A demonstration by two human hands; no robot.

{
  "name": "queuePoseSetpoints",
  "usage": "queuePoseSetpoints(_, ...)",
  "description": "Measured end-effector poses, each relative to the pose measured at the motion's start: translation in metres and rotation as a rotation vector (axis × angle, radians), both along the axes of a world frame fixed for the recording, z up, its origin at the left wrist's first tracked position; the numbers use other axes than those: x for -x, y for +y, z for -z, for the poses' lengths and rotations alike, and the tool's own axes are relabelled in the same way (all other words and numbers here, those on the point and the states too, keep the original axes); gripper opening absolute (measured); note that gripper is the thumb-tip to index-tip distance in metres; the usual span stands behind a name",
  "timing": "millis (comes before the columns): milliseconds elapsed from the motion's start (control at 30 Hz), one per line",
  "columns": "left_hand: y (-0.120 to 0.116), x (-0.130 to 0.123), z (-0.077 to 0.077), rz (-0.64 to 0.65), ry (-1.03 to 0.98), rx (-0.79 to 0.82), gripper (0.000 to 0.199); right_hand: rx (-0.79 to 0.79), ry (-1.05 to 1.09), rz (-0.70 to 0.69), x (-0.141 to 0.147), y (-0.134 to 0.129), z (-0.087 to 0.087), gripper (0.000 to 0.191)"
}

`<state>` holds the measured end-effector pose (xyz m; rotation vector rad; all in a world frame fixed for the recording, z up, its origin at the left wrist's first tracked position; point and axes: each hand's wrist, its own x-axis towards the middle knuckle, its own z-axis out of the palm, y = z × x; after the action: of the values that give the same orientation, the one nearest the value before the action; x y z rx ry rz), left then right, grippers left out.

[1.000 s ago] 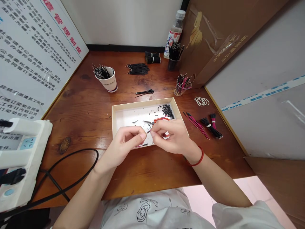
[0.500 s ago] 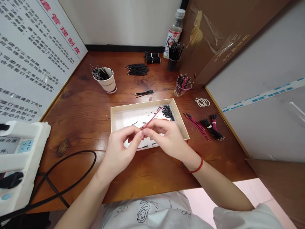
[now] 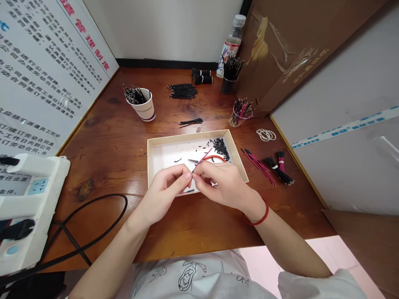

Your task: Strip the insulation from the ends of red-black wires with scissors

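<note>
Pink wire [image 3: 208, 153] sits pinched over the near part of the shallow box [image 3: 188, 136], free end slanting toward the box's far right corner, lower end hidden in the fingers. Left hand [image 3: 168, 186]: thumb and index together near that end, exact grip can't tell. Right hand [image 3: 223, 183]: fingertips closed on the wire, close to the left's; contact unclear. Wrists just before the box's near edge, forearms angled inward. Best: firm pinch near the end, work kept above the box, knuckles clear of scissors [image 3: 216, 156] inside. Black scraps [image 3: 220, 148] fill the box's far right corner.
</note>
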<state>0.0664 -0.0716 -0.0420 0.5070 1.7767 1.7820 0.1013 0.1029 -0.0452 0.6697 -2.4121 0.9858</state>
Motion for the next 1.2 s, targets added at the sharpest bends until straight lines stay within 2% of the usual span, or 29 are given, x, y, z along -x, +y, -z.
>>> queuePoseSetpoints(133,0.004,-0.002,0.003,-0.003,-0.103,-0.087,0.037,0.025,0.062,0.038,-0.003,-0.003,-0.002,0.022)
queuePoseSetpoints(267,0.008,-0.006,0.0,0.024,-0.254,-0.223,0.039,0.1,0.116,0.089,-0.006,-0.007,-0.003,0.022)
queuePoseSetpoints(367,0.01,-0.007,-0.001,0.031,-0.33,-0.268,0.039,0.113,0.15,0.102,-0.006,-0.007,-0.004,0.022)
queuePoseSetpoints(633,0.012,-0.006,-0.002,0.081,-0.344,-0.221,0.04,0.062,0.151,0.132,-0.007,-0.003,-0.005,0.021)
queuePoseSetpoints(733,0.011,-0.004,-0.004,0.118,-0.342,-0.207,0.039,0.057,0.155,0.145,-0.007,0.006,-0.007,0.02)
queuePoseSetpoints(833,0.006,-0.001,-0.006,0.067,-0.317,-0.236,0.041,0.18,0.101,0.28,-0.006,0.022,-0.012,0.019)
queuePoseSetpoints(900,0.003,0.003,-0.007,0.002,-0.255,-0.197,0.041,0.263,0.069,0.355,-0.005,0.029,-0.014,0.02)
queuePoseSetpoints(967,0.002,0.004,-0.006,0.0,-0.199,-0.105,0.037,0.186,0.052,0.293,-0.004,0.029,-0.015,0.02)
queuePoseSetpoints(1100,0.005,0.001,-0.003,0.125,-0.225,-0.057,0.047,-0.076,0.038,0.005,-0.002,0.016,-0.009,0.023)
queuePoseSetpoints(1200,0.007,-0.003,-0.003,0.121,-0.165,-0.016,0.041,-0.184,0.053,-0.01,-0.002,0.012,-0.003,0.027)
